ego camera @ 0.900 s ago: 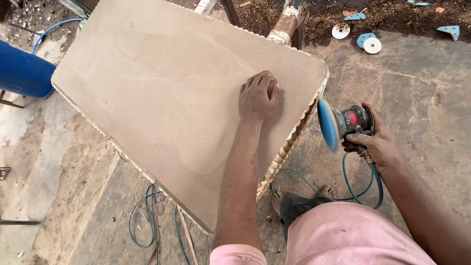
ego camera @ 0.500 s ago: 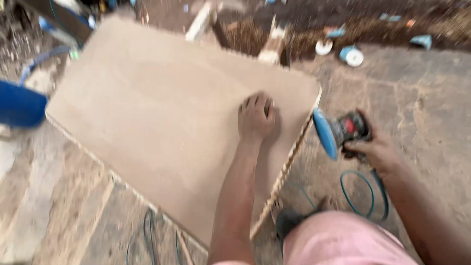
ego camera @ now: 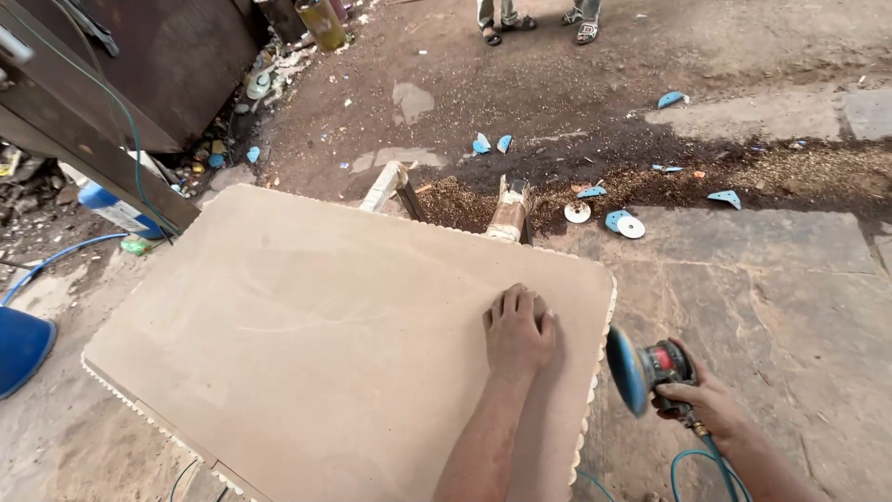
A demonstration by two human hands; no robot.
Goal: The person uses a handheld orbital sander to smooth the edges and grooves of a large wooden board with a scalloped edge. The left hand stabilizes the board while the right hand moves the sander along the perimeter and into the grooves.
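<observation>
A large tan wooden board [ego camera: 316,344] with a scalloped carved edge lies flat on wooden supports. My left hand [ego camera: 518,330] rests palm down on the board near its right edge, fingers together. My right hand [ego camera: 711,404] grips a round sander [ego camera: 646,367] with a blue disc, held just off the board's right edge, the disc facing the scalloped rim. A teal hose [ego camera: 699,462] runs down from the sander.
Wooden supports [ego camera: 509,212] poke out behind the board. Used sanding discs [ego camera: 624,223] and blue scraps litter the ground. A blue drum [ego camera: 20,346] sits at left, a dark metal cabinet [ego camera: 158,65] at top left. Another person's sandalled feet [ego camera: 537,26] stand at the top.
The view has tilted up, showing more ground and another person's feet. My left hand stays on the board; my right hand still holds the sander beside the edge.
</observation>
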